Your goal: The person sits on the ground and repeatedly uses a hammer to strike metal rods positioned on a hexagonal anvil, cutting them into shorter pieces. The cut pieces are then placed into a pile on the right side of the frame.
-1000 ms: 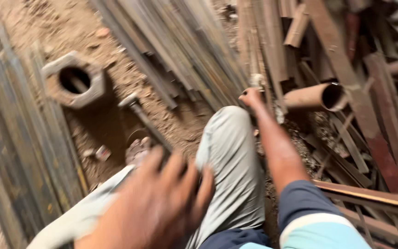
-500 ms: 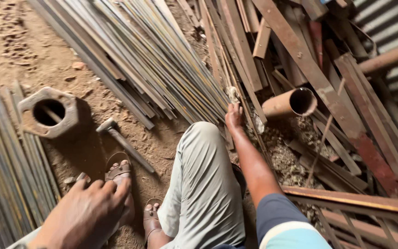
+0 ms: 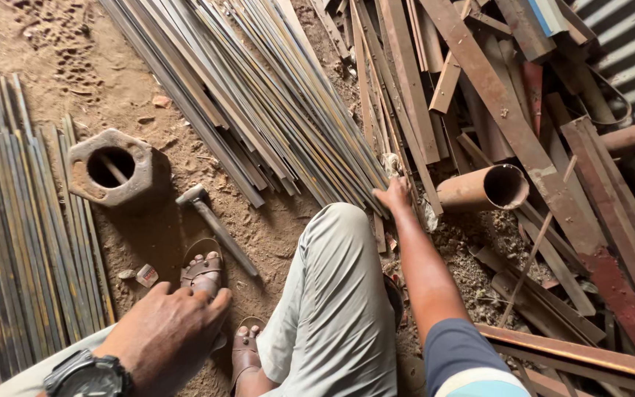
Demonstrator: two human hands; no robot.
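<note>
I sit on dusty ground with my knees up, in light grey trousers and brown sandals. My right hand (image 3: 395, 195) reaches past my right knee and rests on the near ends of a long bundle of thin metal strips (image 3: 273, 95); whether it grips one I cannot tell. My left hand (image 3: 164, 331), a black watch on its wrist, rests on my left knee with its fingers spread, holding nothing. A hammer (image 3: 213, 224) lies on the dirt between the hands, just beyond my left sandal (image 3: 201, 270).
A rusty hexagonal metal block (image 3: 117, 170) with a round hole sits at left. More flat strips (image 3: 16, 242) lie along the left edge. A rusty pipe (image 3: 483, 189) and a heap of rusty bars and angle iron (image 3: 523, 132) fill the right side.
The view has steadied and tilted down. My left hand has dropped from in front of the camera onto my left knee. My right hand stays at the strip ends.
</note>
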